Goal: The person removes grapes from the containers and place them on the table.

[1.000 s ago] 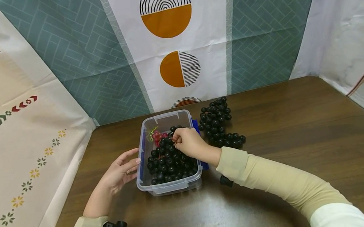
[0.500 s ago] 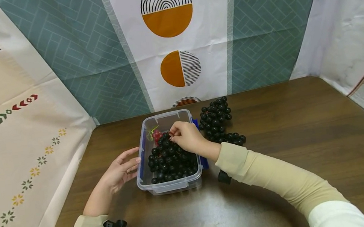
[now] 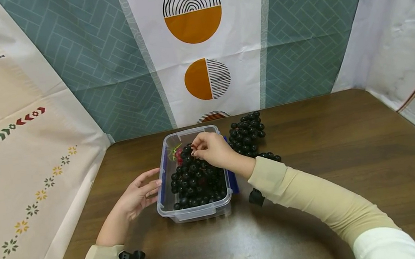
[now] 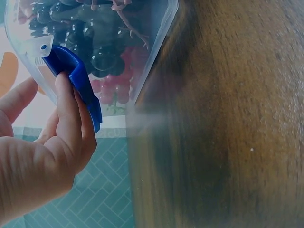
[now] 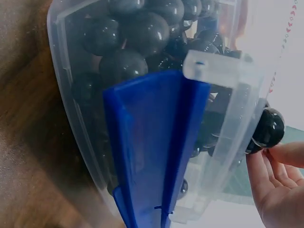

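Left hand: my left hand (image 3: pixel 138 196) rests on the brown table (image 3: pixel 332 166), nearest me, fingers relaxed and loosely spread; its fingertips touch the blue clip (image 4: pixel 78 83) on the left wall of the clear box (image 3: pixel 192 212).
Box: it sits in front of me, between my two hands, filled mostly with black grapes (image 3: pixel 196 182); a few red grapes (image 3: pixel 178 154) show at its far left corner.
Right hand: my right hand (image 3: pixel 211 149) hovers over the far end of the box, fingers curled, pinching the top of the black bunch.
Change: over the last second this hand has crept toward the far end, and the bunch has settled lower, so I judge it nearly laid in.
Beyond: a second black bunch (image 3: pixel 247 135) lies on the table just right of the box.
Backdrop: patterned cloths (image 3: pixel 196 40) hang behind.
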`<state>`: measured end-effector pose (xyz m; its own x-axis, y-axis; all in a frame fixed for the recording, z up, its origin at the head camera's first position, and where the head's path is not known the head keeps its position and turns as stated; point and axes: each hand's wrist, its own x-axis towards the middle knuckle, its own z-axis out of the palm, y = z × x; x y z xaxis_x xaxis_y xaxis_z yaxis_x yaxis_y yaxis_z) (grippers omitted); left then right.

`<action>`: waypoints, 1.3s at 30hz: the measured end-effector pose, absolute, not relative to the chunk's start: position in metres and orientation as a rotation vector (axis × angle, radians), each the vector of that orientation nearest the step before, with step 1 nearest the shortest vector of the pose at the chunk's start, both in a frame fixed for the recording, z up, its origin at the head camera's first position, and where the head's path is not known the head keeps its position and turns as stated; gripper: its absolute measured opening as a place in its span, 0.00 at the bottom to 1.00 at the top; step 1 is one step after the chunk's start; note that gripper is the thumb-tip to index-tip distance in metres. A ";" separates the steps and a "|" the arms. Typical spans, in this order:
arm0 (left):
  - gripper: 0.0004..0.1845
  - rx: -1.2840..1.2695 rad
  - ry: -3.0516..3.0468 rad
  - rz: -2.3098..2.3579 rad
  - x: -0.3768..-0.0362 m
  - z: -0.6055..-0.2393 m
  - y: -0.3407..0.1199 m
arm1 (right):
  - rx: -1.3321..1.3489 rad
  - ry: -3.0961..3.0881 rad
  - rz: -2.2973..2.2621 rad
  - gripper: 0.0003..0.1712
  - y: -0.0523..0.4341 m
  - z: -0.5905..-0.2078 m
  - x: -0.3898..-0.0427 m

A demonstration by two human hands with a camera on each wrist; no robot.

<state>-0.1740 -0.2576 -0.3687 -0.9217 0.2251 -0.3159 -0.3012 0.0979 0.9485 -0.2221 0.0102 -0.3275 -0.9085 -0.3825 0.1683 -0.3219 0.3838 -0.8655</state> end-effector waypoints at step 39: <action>0.34 -0.074 2.012 1.877 -0.174 -0.370 -0.258 | -0.352 2.051 -1.954 0.15 0.036 -0.296 -0.231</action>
